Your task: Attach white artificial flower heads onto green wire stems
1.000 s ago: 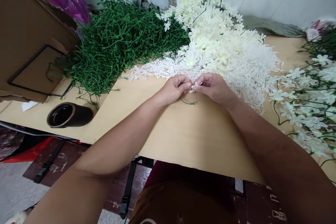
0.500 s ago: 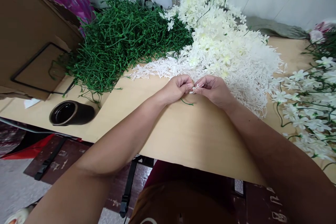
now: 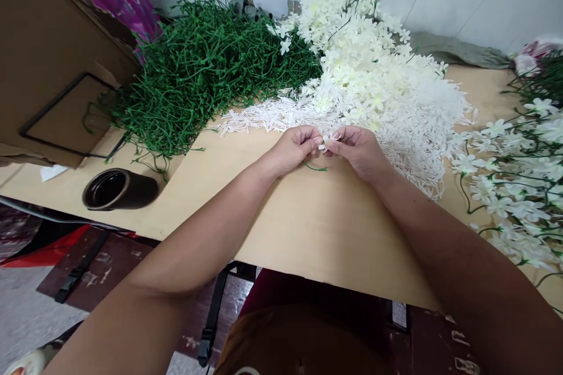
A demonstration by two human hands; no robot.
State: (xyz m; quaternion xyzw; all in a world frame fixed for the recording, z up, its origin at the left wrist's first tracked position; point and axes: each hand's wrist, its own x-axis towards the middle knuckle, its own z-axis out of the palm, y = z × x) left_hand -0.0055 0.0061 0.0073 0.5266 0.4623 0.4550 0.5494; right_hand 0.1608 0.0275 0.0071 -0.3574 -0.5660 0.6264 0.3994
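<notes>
My left hand (image 3: 294,149) and my right hand (image 3: 358,149) meet over the middle of the wooden table (image 3: 308,222), fingertips pinched together. Between them is a small white artificial flower (image 3: 324,142). A thin green stem (image 3: 315,168) trails from under my left hand onto the table. Just behind the hands lies a heap of white plastic stamen pieces (image 3: 409,129) and, farther back, a pile of cream flower heads (image 3: 356,53).
A big tangle of green stems (image 3: 197,70) fills the back left. Finished flower sprigs (image 3: 514,181) lie at the right edge. A dark cup (image 3: 118,188) lies on its side at the left, near a cardboard box (image 3: 48,64). A tiled wall runs behind.
The hands have stayed in place; the fingertips have closed in on the small flower, which shows less than a second ago. The view has shifted slightly.
</notes>
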